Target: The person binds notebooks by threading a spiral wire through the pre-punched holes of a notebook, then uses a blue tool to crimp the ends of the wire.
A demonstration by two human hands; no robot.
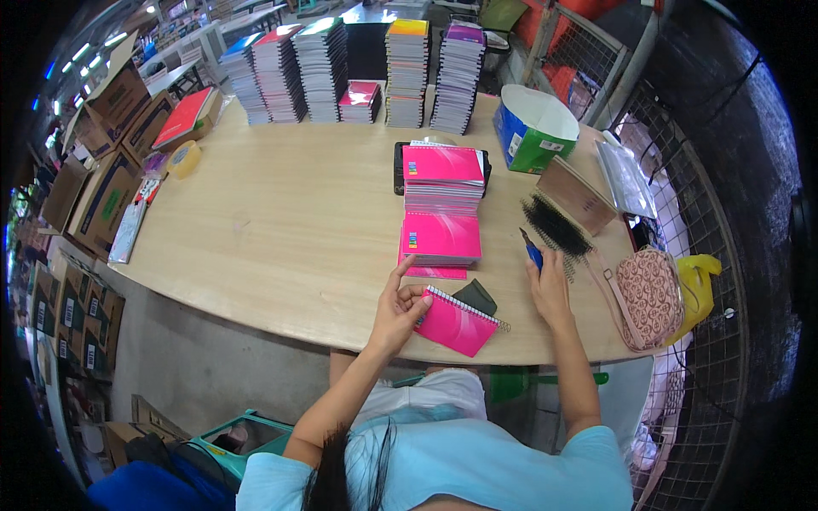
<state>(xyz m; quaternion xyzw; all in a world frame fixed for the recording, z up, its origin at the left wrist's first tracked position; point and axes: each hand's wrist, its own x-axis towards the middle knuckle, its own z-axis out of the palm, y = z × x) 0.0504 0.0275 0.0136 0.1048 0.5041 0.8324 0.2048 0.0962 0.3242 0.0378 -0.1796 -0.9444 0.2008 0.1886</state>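
My left hand (392, 317) pinches the upper left corner of a small pink spiral notebook (460, 325), which lies tilted near the table's front edge. A loose end of coil sticks out past the notebook's right corner. In my right hand (552, 291) is a pair of blue-handled pliers (532, 251), its dark jaws pointing away from me. Just beyond the left hand stand stacks of pink notebooks (441, 233). Dark binding coils (552, 223) lie in a heap beside the pliers. A dark grey flat piece (477, 295) sits partly behind the held notebook.
Tall notebook stacks (323, 72) line the table's (281, 221) far edge. On the right are a cardboard box (575, 194), a green-and-blue carton (537, 128) and a pink patterned pouch (650, 294). Tape (183, 159) lies at left, near brown boxes (106, 204). Wire mesh (707, 255) borders the right side.
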